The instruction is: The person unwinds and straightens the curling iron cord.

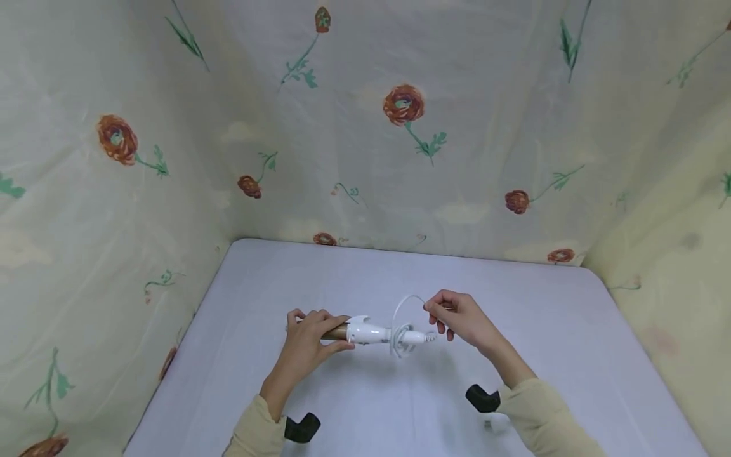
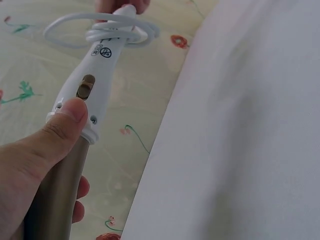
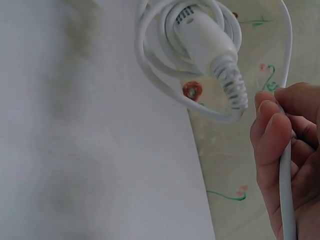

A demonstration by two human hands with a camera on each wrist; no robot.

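A curling iron (image 1: 368, 332) with a white handle and a bronze barrel (image 2: 62, 195) is held roughly level over the table. My left hand (image 1: 311, 336) grips the barrel near the handle, its thumb beside the brown slider switch (image 2: 85, 87). White cord (image 3: 165, 85) is looped several times around the handle's far end, by the ribbed strain relief (image 3: 232, 85). Just right of that end, my right hand (image 1: 459, 317) pinches a stretch of the cord between thumb and fingers. From these fingers the cord arcs back to the loops; its plug is out of sight.
A white table (image 1: 320, 273) spreads beneath both hands. Flower-patterned cloth (image 1: 365, 158) hangs along its back and sides. Black angled pieces (image 1: 302, 428) sit at both wrists, and a small pale object (image 1: 495, 424) shows beside the right sleeve.
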